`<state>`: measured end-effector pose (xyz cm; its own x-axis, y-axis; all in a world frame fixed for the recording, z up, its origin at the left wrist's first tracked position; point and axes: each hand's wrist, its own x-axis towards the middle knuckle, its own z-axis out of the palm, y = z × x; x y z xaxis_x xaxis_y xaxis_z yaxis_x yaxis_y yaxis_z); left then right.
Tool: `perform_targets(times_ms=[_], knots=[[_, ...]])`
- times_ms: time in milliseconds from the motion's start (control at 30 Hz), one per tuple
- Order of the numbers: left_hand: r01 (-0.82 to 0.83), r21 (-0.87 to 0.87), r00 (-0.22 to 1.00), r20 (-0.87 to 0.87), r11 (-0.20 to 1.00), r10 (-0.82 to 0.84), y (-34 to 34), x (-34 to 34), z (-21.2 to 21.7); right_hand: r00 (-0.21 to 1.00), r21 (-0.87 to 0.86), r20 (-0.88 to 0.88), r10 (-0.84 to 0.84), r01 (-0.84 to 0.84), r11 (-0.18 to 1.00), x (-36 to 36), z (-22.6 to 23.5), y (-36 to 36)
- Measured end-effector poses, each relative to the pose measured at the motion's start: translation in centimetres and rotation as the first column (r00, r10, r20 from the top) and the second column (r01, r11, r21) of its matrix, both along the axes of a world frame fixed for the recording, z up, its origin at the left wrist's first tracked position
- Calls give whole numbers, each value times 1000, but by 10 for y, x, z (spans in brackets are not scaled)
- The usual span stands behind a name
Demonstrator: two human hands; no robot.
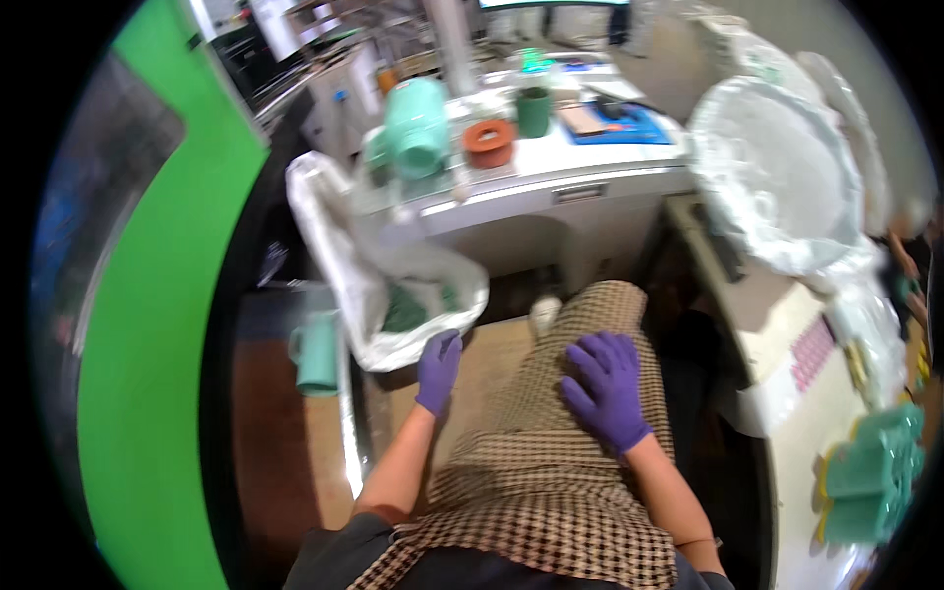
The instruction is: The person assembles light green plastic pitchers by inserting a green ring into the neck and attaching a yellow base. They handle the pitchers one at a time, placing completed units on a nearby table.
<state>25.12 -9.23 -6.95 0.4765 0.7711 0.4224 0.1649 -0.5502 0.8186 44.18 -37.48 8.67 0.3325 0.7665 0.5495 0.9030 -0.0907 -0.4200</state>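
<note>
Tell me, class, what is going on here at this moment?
A person in purple gloves is seated by a white counter. The left hand reaches to the rim of a clear plastic bag holding green pieces. The right hand rests flat on a checked apron. A green mug sits nearby.

White workbench [551,187], green panel [147,324] at left, brown floor [285,413]

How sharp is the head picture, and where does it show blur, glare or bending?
Head view: soft motion blur throughout; the purple-gloved left hand and right hand are fairly clear; the crumpled clear plastic sheet glares white; the green panel's edge bows toward the rim; corners are black.
</note>
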Motion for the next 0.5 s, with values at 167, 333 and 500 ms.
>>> perform_targets(times_ms=[167, 333, 500], knots=[[-316, -677, 893, 25, 665, 450, 71, -170, -61, 996, -83, 76, -46, 53, 995, -6, -33, -7], [-359, -838, 638, 102, 412, 763, 129, -245, -111, 989, -116, 92, -117, 128, 985, -14, -46, -18], [-835, -440, 465, -242, 331, 851, 215, -297, -128, 993, -77, 52, -108, 111, 991, -9, -35, 0]])
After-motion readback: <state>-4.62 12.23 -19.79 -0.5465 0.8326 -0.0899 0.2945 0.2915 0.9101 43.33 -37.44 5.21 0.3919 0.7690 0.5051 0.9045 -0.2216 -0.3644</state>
